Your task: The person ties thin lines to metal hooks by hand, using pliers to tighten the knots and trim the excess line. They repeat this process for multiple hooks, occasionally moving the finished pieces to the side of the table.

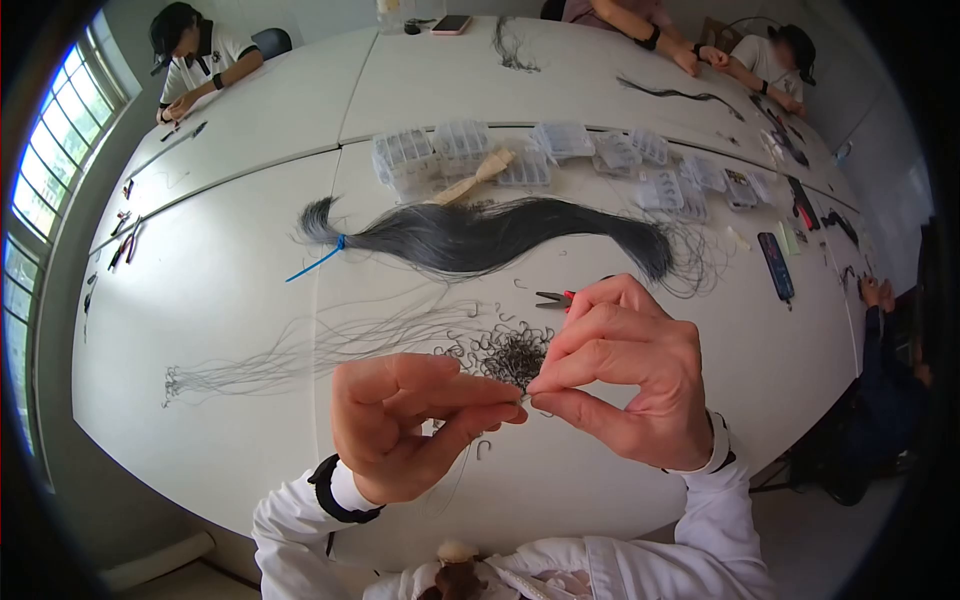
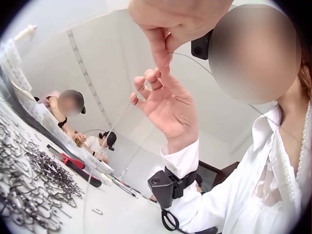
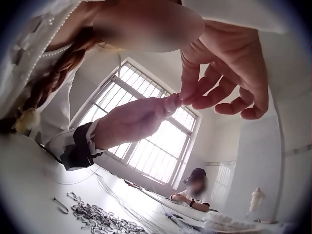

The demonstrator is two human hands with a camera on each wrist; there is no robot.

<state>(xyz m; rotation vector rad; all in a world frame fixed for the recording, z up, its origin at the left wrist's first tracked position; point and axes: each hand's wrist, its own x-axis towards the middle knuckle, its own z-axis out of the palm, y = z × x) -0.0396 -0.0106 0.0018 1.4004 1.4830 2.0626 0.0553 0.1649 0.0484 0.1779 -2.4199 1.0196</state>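
Both hands meet fingertip to fingertip above a pile of fish hooks [image 1: 513, 352]. My left hand [image 1: 410, 420] pinches a thin fishing line [image 2: 191, 59] between thumb and forefinger; the line loops out past the fingers. My right hand [image 1: 630, 375] pinches at the same spot with thumb and forefinger, its other fingers bent loosely apart in the right wrist view. Whatever sits between the fingertips is hidden, and I cannot tell whether a hook is there. Long pale lines [image 1: 270, 355] lie left of the pile, their ends bunched with small hooks [image 1: 172, 383].
Behind the hooks lies a dark grey bundle of strands [image 1: 470, 238] with a blue tie [image 1: 315, 263]. Clear plastic boxes [image 1: 405, 155] and a wooden-looking brush [image 1: 480, 178] stand beyond. Red-handled pliers [image 1: 553, 299] lie by the right hand. Other people sit around the table [image 1: 240, 330].
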